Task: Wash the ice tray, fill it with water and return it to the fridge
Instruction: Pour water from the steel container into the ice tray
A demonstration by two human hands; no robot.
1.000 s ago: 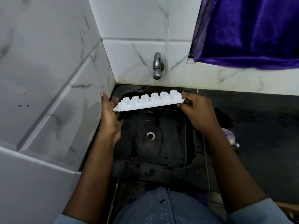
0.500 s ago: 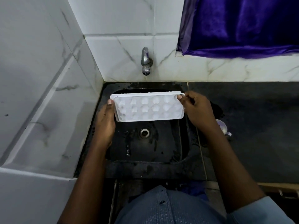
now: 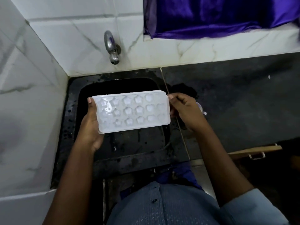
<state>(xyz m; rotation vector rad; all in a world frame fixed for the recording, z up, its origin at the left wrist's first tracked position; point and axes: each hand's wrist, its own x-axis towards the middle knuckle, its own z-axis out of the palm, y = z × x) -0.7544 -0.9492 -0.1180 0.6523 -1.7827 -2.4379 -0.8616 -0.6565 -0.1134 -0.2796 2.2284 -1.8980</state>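
Head camera looks down at two hands over a sink. The left hand's thumb (image 3: 89, 101) lies on the far left corner of the ice tray (image 3: 133, 111), and the rest of the left hand (image 3: 90, 127) curls under that end and holds it up. The right hand's fingertips (image 3: 171, 96) pinch the tray's right edge, and the right hand (image 3: 185, 111) sits just beside it. So both hands grip the tray and neither is loose. The tray is white, lies flat with its star and round cups facing up, and hangs above the black sink (image 3: 138, 143), not touching it. The sink floor looks wet with drops. At the far wall the tap (image 3: 112, 49) sticks out above the sink, and no water runs from it. To the right is a dark counter (image 3: 235, 95), and a purple cloth (image 3: 219, 17) hangs above it. I cannot tell if the cups hold any water. I think the washing is partly done at most. Filling the tray under the tap is still left, and so is carrying it to the fridge, which is not in view.
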